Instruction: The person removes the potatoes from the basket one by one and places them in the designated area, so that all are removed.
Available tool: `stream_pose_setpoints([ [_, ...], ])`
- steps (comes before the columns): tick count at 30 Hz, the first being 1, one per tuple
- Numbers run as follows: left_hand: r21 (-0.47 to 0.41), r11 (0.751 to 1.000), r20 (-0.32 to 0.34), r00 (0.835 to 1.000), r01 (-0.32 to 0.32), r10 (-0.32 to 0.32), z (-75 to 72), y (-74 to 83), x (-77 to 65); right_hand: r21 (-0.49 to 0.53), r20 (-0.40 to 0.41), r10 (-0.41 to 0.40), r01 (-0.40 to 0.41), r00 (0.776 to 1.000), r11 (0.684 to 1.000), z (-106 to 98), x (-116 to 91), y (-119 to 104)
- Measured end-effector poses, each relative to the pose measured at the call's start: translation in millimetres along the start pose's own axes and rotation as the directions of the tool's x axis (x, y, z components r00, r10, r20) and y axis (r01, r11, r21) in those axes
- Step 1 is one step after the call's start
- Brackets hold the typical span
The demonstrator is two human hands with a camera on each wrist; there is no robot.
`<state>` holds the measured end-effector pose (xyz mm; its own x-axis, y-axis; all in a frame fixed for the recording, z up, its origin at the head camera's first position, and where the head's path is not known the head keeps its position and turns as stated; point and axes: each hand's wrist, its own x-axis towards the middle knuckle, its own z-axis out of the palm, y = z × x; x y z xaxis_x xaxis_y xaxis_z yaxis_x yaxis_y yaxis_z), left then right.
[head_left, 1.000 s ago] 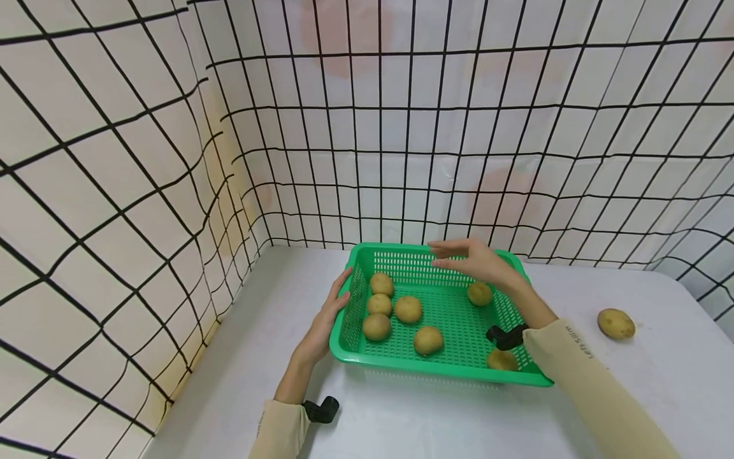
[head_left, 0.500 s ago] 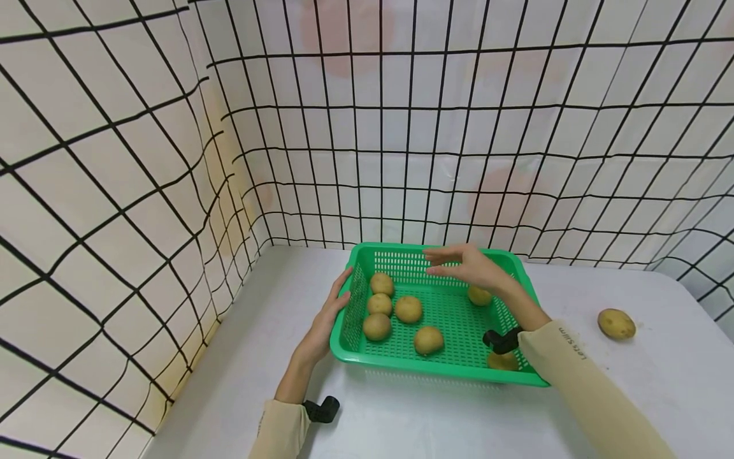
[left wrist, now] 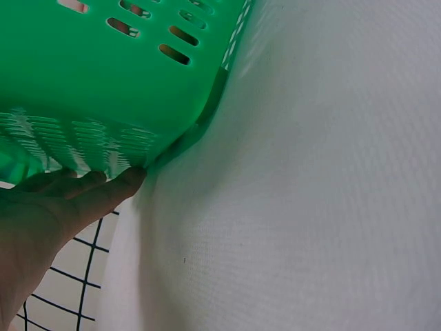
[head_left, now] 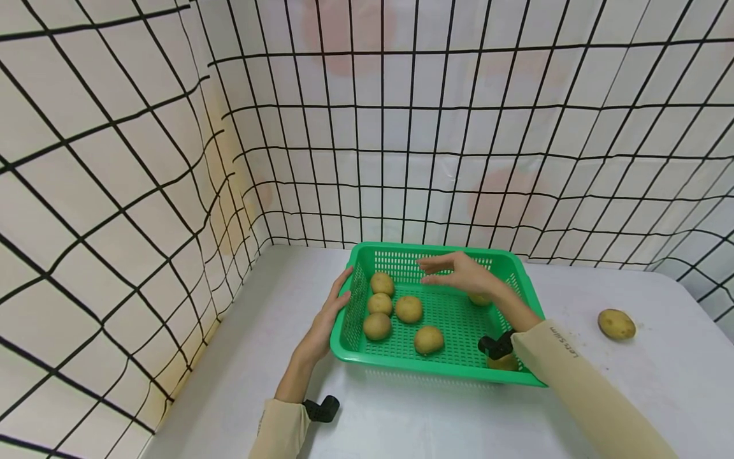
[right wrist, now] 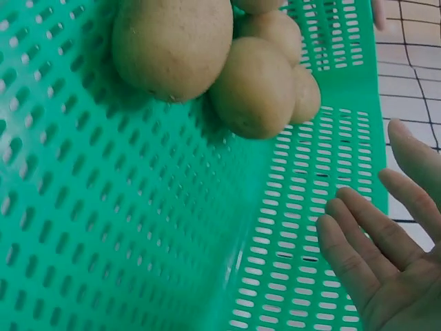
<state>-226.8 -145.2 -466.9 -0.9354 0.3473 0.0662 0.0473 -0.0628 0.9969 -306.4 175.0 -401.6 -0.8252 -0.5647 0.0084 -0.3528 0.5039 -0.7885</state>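
A green plastic basket (head_left: 424, 370) with slotted walls stands on the white table, holding several potatoes (head_left: 409, 309). My left hand (head_left: 320, 329) lies along its left side; in the left wrist view, extended fingers (left wrist: 93, 200) touch the outer wall. Over the back right of the basket hovers my right hand (head_left: 463, 274), fingers extended and thumb apart, holding nothing. Beneath it, one potato (head_left: 479, 299) is partly hidden by the hand. Another potato (head_left: 502, 363) in the front right corner is partly covered by the wrist camera.
One loose potato (head_left: 616, 324) lies on the table (head_left: 401, 421) right of the basket. Black wire grid panels (head_left: 410, 153) rise behind the table and along the left. Black wrist cameras (head_left: 322, 409) sit at both cuffs.
The right hand has drifted left and slightly toward the front, covering more of the back right potato. My left hand, the basket and the potatoes have stayed put.
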Motion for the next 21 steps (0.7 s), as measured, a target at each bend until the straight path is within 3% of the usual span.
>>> stream_pose_setpoints([
  [8,0.002,1.0,0.001,1.0,0.002,-0.002,-0.8,-1.3,0.8,0.054,0.051,0.049,-0.052,0.998,0.997,8,2,7],
  [21,0.007,1.0,0.0,1.0,-0.007,0.007,-1.2,-0.5,0.0,-0.003,0.125,0.026,-0.026,0.992,1.0,18,6,11],
])
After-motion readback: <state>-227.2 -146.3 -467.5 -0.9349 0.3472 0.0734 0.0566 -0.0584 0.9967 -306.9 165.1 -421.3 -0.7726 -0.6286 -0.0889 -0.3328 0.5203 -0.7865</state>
